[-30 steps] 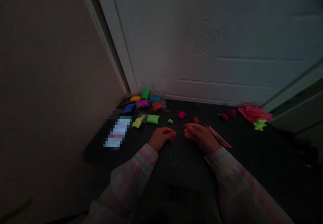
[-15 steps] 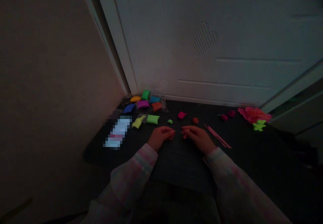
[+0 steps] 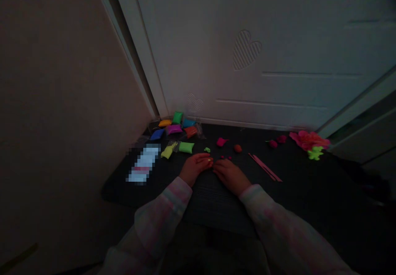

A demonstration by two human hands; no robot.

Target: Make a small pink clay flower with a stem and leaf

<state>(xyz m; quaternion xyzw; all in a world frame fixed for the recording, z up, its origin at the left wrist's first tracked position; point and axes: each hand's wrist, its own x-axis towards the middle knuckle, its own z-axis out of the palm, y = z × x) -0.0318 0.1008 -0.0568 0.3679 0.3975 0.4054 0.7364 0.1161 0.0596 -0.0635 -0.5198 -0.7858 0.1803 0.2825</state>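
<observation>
Your left hand point(image 3: 195, 167) has a tiny yellow-green clay bit point(image 3: 209, 160) at its fingertips, just left of the gap between your two hands, above the dark tabletop point(image 3: 213, 200). The bit is too small and dim for you to read a long axis or a direction from it; it shows only as a pale, bright speck against the fingers. Those fingers point right, loosely bent, and you cannot tell whether they pinch the bit or merely carry it. Your right hand point(image 3: 230, 176) is back up, fingers bent down and pointing left towards the other fingertips; whatever lies under them is hidden, so its grip cannot be told.

Just beyond your right hand sit two small, round magenta balls point(image 3: 222, 157). Past them are a pink clay lump point(image 3: 221, 142) with a thin tip pointing right and an orange-brown ball point(image 3: 237, 148). The pink modelling tools point(image 3: 265, 167) to the right slant from far left to near right.

Half a second ago your hands stood apart, with the right fingertips raised and drawn together; now that hand is lower and further left, its fingertips almost meeting the left's, and the magenta balls, hidden then, show.
</observation>
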